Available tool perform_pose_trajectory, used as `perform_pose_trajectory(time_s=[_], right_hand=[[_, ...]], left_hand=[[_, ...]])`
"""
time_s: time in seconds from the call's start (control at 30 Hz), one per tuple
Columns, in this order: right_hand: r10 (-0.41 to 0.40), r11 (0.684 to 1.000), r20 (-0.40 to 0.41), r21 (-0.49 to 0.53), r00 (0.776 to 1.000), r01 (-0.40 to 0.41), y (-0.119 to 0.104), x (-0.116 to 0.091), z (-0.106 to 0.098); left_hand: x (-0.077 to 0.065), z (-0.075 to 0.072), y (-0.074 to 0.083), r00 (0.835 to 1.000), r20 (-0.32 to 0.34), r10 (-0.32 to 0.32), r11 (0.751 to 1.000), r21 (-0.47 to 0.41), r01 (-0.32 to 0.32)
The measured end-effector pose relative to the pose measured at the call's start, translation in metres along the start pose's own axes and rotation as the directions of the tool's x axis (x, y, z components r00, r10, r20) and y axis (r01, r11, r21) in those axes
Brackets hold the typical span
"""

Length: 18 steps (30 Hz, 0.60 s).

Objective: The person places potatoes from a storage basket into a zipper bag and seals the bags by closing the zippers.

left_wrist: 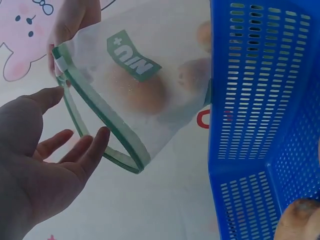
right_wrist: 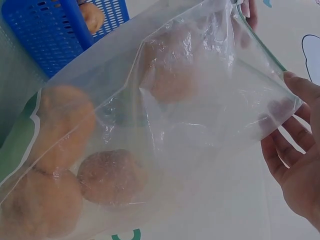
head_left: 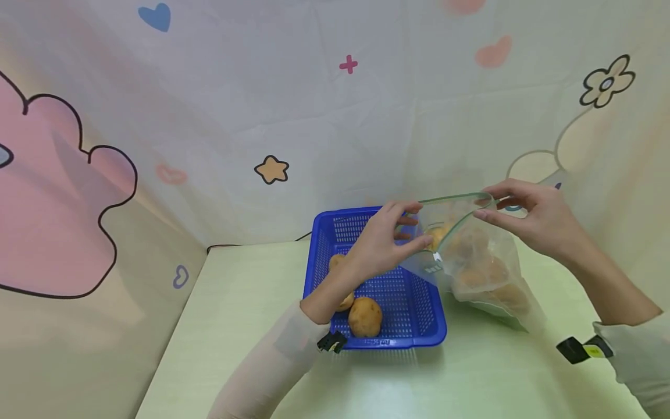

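Note:
A translucent zip bag [head_left: 502,256] with a green-edged mouth leans at the right of the blue basket. Several potatoes [right_wrist: 112,177] show through its film. My right hand [head_left: 541,218] pinches the bag's right corner between thumb and fingers, as the right wrist view [right_wrist: 300,150] shows too. At the mouth's other end is my left hand [head_left: 374,241], thumb and fingers spread apart. In the left wrist view its fingertips [left_wrist: 102,137] lie at the green rim, close to the white zip slider [left_wrist: 61,64]. The mouth gapes between the hands.
The blue plastic basket [head_left: 437,340] stands under my left forearm. Potatoes [head_left: 365,317] lie along its left side, partly hidden by that arm. A patterned cloth [head_left: 220,145] hangs behind the pale green table [head_left: 225,326]. A dark cable [head_left: 225,245] runs along the back edge.

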State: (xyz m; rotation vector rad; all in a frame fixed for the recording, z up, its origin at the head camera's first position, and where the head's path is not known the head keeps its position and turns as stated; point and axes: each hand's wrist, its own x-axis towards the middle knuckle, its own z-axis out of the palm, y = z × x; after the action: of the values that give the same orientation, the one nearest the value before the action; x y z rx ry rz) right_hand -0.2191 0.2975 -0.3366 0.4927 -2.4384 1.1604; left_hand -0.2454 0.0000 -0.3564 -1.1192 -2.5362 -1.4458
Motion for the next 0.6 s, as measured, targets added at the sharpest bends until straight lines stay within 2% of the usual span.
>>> perform_pose_trajectory(time_s=[0.17,0.37,0.5,0.6], right_hand=[[-0.003,1.0,0.013,0.012,1.0,0.003,-0.002,-0.001,0.002],[-0.027,0.999,-0.001,0.018,1.0,0.027,0.001,-0.002,0.001],[-0.01,1.0,0.003,0.024,1.0,0.01,0.004,-0.003,0.0],[-0.006,1.0,0.009,0.026,1.0,0.006,0.004,-0.002,0.002]], left_hand=[[-0.022,-0.008,-0.013,1.0,-0.019,-0.015,0.999,0.047,0.015],[-0.055,-0.021,-0.041,0.993,0.008,-0.114,0.986,0.126,0.112],[-0.075,-0.021,-0.062,0.977,0.093,-0.193,0.97,0.167,0.176],[-0.087,-0.019,-0.077,0.957,0.191,-0.22,0.962,0.207,0.18]])
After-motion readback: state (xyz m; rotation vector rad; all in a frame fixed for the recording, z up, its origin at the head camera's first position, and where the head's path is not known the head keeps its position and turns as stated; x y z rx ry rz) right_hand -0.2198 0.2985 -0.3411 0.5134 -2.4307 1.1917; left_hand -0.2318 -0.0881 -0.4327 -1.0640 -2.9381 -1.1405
